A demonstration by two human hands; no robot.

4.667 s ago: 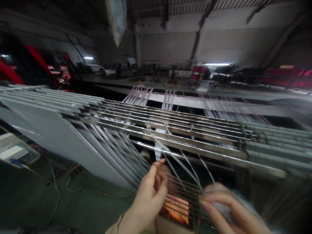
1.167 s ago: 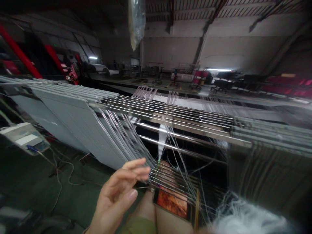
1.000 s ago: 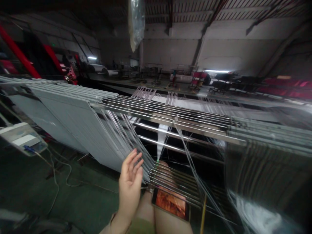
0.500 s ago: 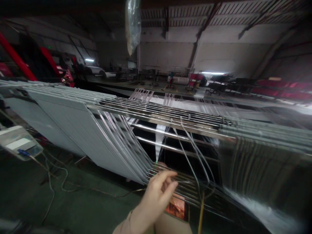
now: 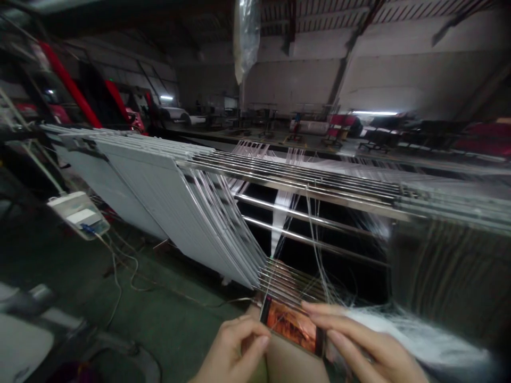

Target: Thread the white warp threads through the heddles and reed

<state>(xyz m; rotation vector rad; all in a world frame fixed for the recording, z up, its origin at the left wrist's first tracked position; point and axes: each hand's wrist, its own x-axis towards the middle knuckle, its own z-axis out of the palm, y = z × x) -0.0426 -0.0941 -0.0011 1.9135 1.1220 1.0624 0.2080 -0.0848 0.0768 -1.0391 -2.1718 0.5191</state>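
A phone with an orange-brown picture on its screen lies on the person's leg, under the lower ends of the metal bars. My left hand is at the phone's left end, thumb and forefinger pinched; a fine thread seems to run down to the fingertips, but I cannot make out what they hold. Over the phone's right end, my right hand has its fingers stretched out and the thumb apart. Loose white threads hang from the upper bars towards this hand. Thin metal bars cross just beyond both hands.
Grey heddle frames slant down on the left, dark ones on the right. A white box with cables stands at the left. White threads are bunched at the lower right. A plastic bag hangs above.
My right hand has come in from the right to the phone. The left hand has moved down and left from the bars to the phone's left end. The view has shifted left.
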